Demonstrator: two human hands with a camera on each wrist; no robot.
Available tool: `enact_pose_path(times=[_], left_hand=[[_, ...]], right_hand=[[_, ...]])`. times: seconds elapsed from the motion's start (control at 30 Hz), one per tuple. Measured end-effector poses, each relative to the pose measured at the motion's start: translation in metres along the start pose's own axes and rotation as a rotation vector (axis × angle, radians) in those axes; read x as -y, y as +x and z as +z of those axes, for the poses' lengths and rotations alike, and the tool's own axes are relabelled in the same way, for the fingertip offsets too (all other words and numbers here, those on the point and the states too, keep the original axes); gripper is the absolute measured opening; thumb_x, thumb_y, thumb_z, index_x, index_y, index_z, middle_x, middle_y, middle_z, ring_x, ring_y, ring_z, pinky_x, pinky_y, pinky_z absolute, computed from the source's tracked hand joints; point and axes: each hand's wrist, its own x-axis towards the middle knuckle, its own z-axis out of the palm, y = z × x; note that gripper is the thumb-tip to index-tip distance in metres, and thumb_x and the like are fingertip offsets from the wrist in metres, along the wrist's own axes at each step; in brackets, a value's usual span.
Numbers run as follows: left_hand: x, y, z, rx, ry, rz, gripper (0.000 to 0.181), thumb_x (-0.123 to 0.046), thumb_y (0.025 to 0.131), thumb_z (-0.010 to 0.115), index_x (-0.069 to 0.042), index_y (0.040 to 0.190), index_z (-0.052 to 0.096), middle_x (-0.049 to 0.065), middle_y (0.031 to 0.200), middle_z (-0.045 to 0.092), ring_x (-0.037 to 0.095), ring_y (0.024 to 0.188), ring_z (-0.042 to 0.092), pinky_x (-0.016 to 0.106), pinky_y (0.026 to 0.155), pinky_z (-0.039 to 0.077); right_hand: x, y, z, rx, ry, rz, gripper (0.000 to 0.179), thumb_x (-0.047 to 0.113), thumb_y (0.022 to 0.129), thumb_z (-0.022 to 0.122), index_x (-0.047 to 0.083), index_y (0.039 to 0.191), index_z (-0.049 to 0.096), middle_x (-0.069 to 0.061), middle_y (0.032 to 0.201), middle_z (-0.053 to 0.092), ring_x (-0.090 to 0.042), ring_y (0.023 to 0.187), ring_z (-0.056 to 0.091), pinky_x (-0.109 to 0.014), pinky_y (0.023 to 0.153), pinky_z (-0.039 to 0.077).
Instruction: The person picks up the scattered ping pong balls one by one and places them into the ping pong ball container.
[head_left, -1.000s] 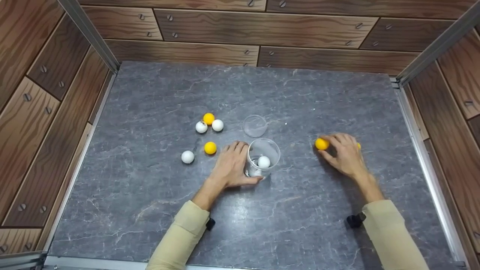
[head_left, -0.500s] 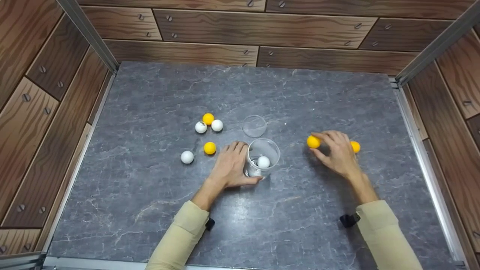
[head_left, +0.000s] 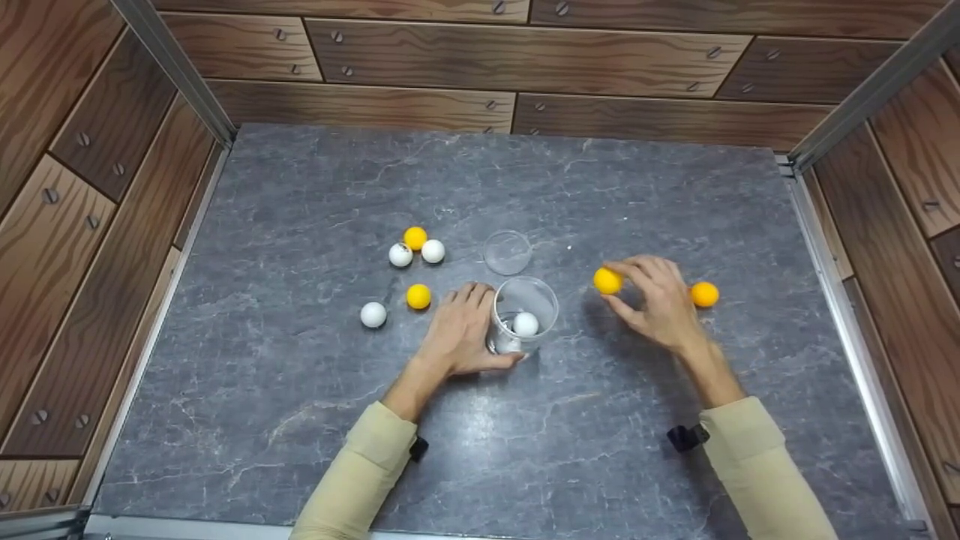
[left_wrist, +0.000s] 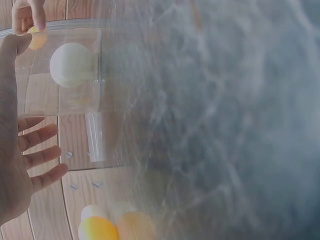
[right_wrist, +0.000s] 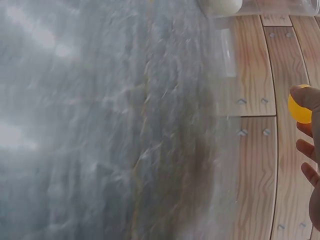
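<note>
My left hand [head_left: 463, 330] holds a clear plastic cup [head_left: 544, 304] standing on the table, its thumb along the near side and its fingers at the left. A white ping-pong ball [head_left: 526, 324] shows inside; something pale lies lower, partly hidden by the wall. In the left wrist view the cup [left_wrist: 40, 97] sits between the thumb and index finger. My right hand [head_left: 658, 306] pinches an orange ping-pong ball [head_left: 607, 281] between thumb and fingers, right of the cup. Also in the right wrist view, this orange ball [right_wrist: 300, 107] is at the fingertips.
Behind the cup lies a clear round lid [head_left: 508, 252]. To the left are white balls [head_left: 373, 315] and orange balls [head_left: 418, 296], some clustered. Another orange ball [head_left: 704, 294] rests right of my right hand. Wood-patterned walls [head_left: 420, 60] border the grey table [head_left: 300, 442].
My right hand has moved left toward the cup with the orange ball, uncovering the other orange ball on the right. My left hand and the cup have stayed in place.
</note>
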Motion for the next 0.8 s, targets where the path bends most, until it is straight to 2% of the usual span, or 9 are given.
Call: enact_pose_path(times=[0.17, 0.47, 0.8], left_hand=[[-0.001, -0.001, -0.001, -0.004, 0.020, 0.002, 0.103, -0.085, 0.071, 0.066, -0.008, 0.137, 0.054, 0.008, 0.130, 0.064, 0.027, 0.122, 0.060, 0.043, 0.102, 0.056], [-0.001, 0.000, -0.001, 0.002, -0.004, -0.005, 0.100, -0.084, 0.070, 0.068, -0.009, 0.135, 0.055, 0.008, 0.130, 0.064, 0.027, 0.122, 0.060, 0.043, 0.101, 0.055], [0.000, 0.000, -0.002, 0.019, -0.027, -0.007, 0.100, -0.083, 0.071, 0.068, -0.009, 0.137, 0.054, 0.008, 0.132, 0.063, 0.027, 0.124, 0.059, 0.043, 0.101, 0.055]], right_hand=[[0.012, 0.007, -0.001, 0.005, 0.013, -0.015, 0.048, 0.018, 0.082, 0.090, 0.008, 0.126, 0.074, -0.016, 0.111, 0.073, -0.038, 0.107, 0.065, -0.056, 0.098, 0.046], [0.032, 0.021, -0.006, 0.040, 0.030, -0.033, 0.047, 0.023, 0.085, 0.086, 0.009, 0.128, 0.074, -0.014, 0.112, 0.073, -0.034, 0.108, 0.065, -0.048, 0.096, 0.049], [0.051, 0.032, -0.008, -0.003, 0.072, -0.094, 0.048, 0.019, 0.080, 0.088, 0.009, 0.125, 0.075, -0.012, 0.109, 0.074, -0.032, 0.104, 0.066, -0.048, 0.090, 0.050]])
